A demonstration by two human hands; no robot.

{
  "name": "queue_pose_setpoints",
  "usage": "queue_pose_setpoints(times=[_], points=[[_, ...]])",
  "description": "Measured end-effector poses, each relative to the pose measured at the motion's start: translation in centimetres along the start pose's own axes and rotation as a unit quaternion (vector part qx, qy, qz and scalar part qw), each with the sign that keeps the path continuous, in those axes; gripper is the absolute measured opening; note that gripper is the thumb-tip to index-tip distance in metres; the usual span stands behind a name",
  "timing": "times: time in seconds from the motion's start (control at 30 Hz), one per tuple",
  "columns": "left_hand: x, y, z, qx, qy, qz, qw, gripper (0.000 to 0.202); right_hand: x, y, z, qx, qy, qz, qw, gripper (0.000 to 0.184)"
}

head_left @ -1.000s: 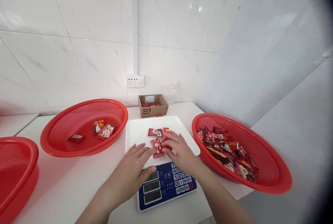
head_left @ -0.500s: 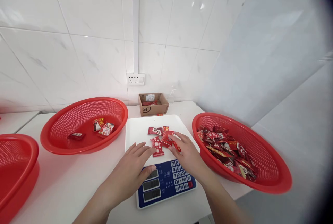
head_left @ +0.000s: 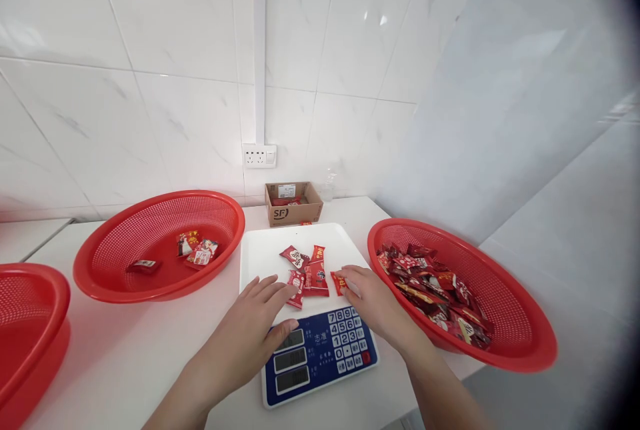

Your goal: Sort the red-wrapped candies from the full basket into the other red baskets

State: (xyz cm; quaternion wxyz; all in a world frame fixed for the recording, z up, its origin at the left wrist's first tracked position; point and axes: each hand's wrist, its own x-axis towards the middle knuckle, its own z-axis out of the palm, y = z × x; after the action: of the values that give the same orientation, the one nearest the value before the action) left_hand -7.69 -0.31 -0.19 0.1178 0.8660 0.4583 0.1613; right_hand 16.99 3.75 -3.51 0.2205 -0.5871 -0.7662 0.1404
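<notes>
Since the earlier frame, my right hand (head_left: 373,297) has shifted a little toward the right of the frame, and the white-labelled packet (head_left: 295,257) has turned so it lies aslant. My left hand (head_left: 249,332) keeps almost the same place.

The packets are on the white tray (head_left: 263,243) of the scale, in the middle of the frame. My right fingers are loosely curled over the right end of an orange packet (head_left: 338,282); I cannot tell whether they pinch it or only rest on it. My left hand is half open with nothing visible in it, its fingertips right by the spotted packet (head_left: 297,287); whether they touch is unclear. Between my hands lies a larger red packet (head_left: 317,283), with a narrow red packet (head_left: 319,255) just above it.

Below the tray is the blue panel (head_left: 320,363). At the right of the frame a red basket (head_left: 520,323) holds a heap of packets; the left basket (head_left: 120,233) holds a few. A cardboard box (head_left: 300,215) stands behind the tray.
</notes>
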Motion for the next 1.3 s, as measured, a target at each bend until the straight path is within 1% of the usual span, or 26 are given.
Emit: queue_pose_setpoints(times=[0.07,0.17,0.23,0.3,0.37,0.43,0.53,0.67,0.8,0.87,0.93,1.0,1.07,1.17,1.23,1.3], points=[[0.0,0.0,0.0,0.0,-0.002,0.001,1.0,0.034,0.5,0.8,0.1,-0.002,-0.01,-0.006,1.0,0.035],[0.0,0.0,0.1,0.003,-0.004,-0.001,1.0,0.035,1.4,1.1,0.4,-0.01,0.004,0.003,1.0,0.036],[0.0,0.1,0.2,0.003,-0.004,-0.003,1.0,0.036,1.8,0.5,0.6,-0.023,0.024,0.012,0.999,0.035],[0.0,0.1,0.2,-0.002,0.0,-0.001,1.0,0.036,1.9,-0.7,0.8,-0.026,0.025,-0.006,0.999,0.037],[0.1,0.1,0.2,-0.011,0.006,0.002,1.0,0.036,1.8,-2.2,1.0,-0.025,-0.009,-0.049,0.998,0.045],[0.2,0.1,0.1,-0.02,0.012,0.007,1.0,0.035,1.7,-3.6,1.4,-0.025,-0.067,-0.089,0.994,0.052],[0.2,0.1,0.0,-0.029,0.017,0.02,0.999,0.033,2.3,-4.6,2.4,-0.031,-0.133,-0.104,0.985,0.057],[0.1,0.1,0.1,-0.017,0.007,0.014,1.0,0.035,4.2,-4.3,3.4,-0.049,-0.163,-0.097,0.981,0.057],[0.1,-0.1,0.2,-0.004,-0.01,0.006,1.0,0.041,5.7,-4.0,2.9,-0.039,-0.183,-0.101,0.977,0.058],[0.1,-0.1,0.2,-0.007,-0.016,0.004,1.0,0.041,5.7,-4.1,2.2,-0.037,-0.173,-0.109,0.978,0.058],[0.0,0.0,0.1,-0.011,-0.016,0.004,1.0,0.04,5.2,-4.0,1.5,-0.04,-0.141,-0.104,0.984,0.058],[0.0,0.0,0.0,-0.016,-0.009,0.008,1.0,0.04,4.3,-3.4,0.9,-0.048,-0.099,-0.074,0.991,0.056],[-0.1,-0.1,0.1,-0.022,-0.002,0.016,1.0,0.039,3.5,-2.4,0.6,-0.054,-0.057,-0.029,0.996,0.051],[0.0,-0.2,0.3,-0.028,-0.001,0.021,0.999,0.038,2.7,-0.7,0.5,-0.033,-0.007,0.01,0.999,0.044],[0.1,-0.1,0.4,-0.027,-0.006,0.018,0.999,0.038,2.4,-0.2,0.8,-0.011,0.006,0.011,1.0,0.043],[0.2,0.1,0.4,-0.025,-0.008,0.015,1.0,0.038,2.3,-0.3,1.1,0.009,0.006,-0.006,1.0,0.043]])
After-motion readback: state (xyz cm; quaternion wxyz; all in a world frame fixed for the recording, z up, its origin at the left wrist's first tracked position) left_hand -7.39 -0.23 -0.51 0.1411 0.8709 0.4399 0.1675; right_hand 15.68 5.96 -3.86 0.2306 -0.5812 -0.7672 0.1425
